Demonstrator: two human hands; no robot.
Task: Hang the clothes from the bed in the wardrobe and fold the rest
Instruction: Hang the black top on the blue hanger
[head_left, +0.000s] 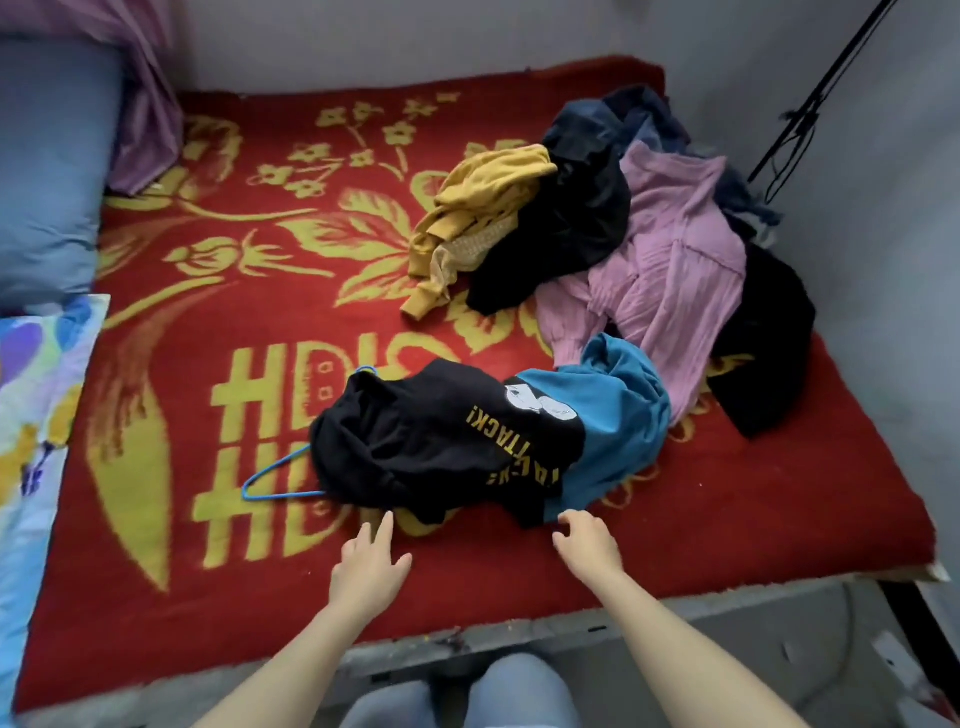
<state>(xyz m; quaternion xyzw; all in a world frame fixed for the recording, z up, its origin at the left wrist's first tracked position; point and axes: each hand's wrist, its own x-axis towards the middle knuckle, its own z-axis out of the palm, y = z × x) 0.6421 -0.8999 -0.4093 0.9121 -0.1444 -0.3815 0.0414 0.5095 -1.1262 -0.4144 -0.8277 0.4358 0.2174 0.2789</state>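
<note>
A black and blue T-shirt (467, 441) with yellow lettering lies crumpled on the red bed (208, 545), partly over a blue wire hanger (270, 480). Behind it at the right is a pile: a mustard top (478, 208), a black garment (566, 234), a pink garment (675, 270) and dark blue clothes (639, 119). My left hand (366, 566) hovers open just in front of the shirt's near edge, fingers spread. My right hand (587, 540) is open too, its fingertips close to the shirt's blue hem; contact is unclear.
A blue pillow (47, 171) and a floral cushion (36, 395) lie along the left side. A purple cloth (145, 93) hangs at the back left. Grey walls close the back and right, with black cords (810, 109) on the right wall. My knees (514, 696) meet the bed's front edge.
</note>
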